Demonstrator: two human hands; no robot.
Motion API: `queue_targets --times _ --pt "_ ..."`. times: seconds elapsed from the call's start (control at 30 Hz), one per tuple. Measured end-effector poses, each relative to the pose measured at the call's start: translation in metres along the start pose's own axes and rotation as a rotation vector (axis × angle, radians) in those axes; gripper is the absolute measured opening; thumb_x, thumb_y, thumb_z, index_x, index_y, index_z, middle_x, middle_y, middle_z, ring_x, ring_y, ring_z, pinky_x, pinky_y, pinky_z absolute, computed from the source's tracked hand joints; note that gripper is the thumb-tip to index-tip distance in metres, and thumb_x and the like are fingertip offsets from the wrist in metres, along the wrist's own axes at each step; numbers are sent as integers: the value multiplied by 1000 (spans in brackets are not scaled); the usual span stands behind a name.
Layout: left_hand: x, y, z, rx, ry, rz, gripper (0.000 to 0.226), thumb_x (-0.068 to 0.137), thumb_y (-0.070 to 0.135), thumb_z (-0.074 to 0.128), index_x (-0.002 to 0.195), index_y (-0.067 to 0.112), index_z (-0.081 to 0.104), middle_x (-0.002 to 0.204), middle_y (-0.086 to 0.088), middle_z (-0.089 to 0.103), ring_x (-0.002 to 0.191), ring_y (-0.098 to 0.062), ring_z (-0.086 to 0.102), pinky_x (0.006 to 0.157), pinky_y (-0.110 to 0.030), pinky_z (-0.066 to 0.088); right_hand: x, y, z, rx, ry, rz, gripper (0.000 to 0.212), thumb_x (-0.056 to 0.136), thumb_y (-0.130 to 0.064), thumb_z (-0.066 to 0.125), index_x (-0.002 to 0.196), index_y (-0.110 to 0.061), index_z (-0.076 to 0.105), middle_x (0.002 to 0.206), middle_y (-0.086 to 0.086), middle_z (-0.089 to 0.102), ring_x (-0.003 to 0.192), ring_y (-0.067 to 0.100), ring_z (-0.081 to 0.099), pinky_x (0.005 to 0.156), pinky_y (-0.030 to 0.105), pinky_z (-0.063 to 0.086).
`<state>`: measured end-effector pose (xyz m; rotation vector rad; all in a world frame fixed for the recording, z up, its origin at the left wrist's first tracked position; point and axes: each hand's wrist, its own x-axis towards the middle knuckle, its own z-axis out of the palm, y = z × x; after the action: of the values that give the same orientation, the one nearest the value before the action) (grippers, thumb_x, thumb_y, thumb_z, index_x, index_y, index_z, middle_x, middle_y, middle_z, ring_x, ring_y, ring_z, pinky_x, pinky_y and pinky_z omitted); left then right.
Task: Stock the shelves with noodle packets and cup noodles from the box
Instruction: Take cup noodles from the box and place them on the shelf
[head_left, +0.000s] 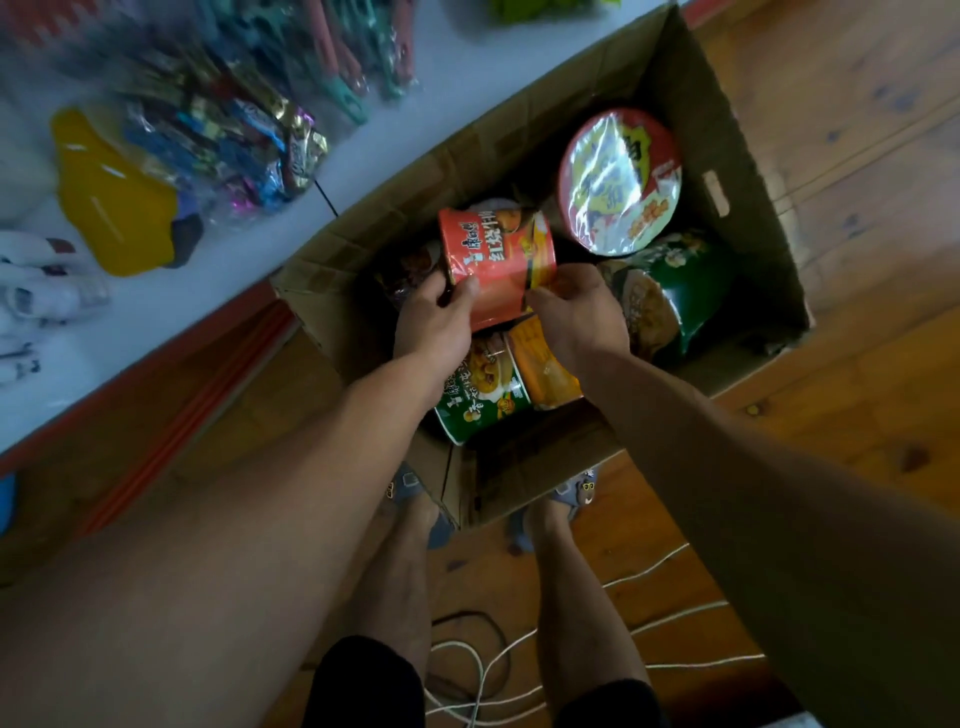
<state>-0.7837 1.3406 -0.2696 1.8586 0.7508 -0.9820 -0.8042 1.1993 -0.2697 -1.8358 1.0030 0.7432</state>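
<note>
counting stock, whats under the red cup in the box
Both hands hold the red cup over a green cup and an orange one. Anything deeper is hidden.

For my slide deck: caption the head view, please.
Both hands, left and right, lift a red cup noodle from the cardboard box.

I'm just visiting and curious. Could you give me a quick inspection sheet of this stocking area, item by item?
Surface: wooden floor; pale shelf at left.
Job's things: open cardboard box holding cup noodles; red cup on its side, above the rest.
Clutter: sweets bags and yellow packet on shelf.
Grippers: left hand and right hand both grip the red cup.
Cables: white cord looped on floor.
Surroundings: person's feet in slippers by the box.
</note>
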Motion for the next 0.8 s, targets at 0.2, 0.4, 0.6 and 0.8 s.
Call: queue_targets --times 0.2,0.4,0.6,0.8 --pt "-57 16 -30 90 26 171 39 103 39 46 140 31 51 135 0 58 121 -22 54 99 -37 45 -53 -32 -18 89 3 -54 45 95 -37 59 136 -21 50 100 -9 57 95 16 57 70 25 38" --pt "-124 39 -68 167 -17 328 43 102 33 49 145 33 45 147 7 49 133 -16 46 96 -18 36 -125 -74 -39 107 -36 -87 64 93 -57 53 148 -24 41 150 5 43 133 25 45 91 29 33" --pt "-193 54 -125 235 -53 579 43 100 15 54 142 24 50 152 7 42 143 -9 32 110 -7 23 -215 -103 -47 153 -17 -93 73 88 -73 45 140 -22 50 131 4 61 118 25 58 94 38 46" --pt "-268 54 -177 363 -12 758 45 98 10 57 141 22 51 151 7 43 143 -4 26 119 -28 22 -307 -136 -47 289 -64 -79 81 73 -75 56 142 -35 44 139 6 53 123 31 54 101 51 48"
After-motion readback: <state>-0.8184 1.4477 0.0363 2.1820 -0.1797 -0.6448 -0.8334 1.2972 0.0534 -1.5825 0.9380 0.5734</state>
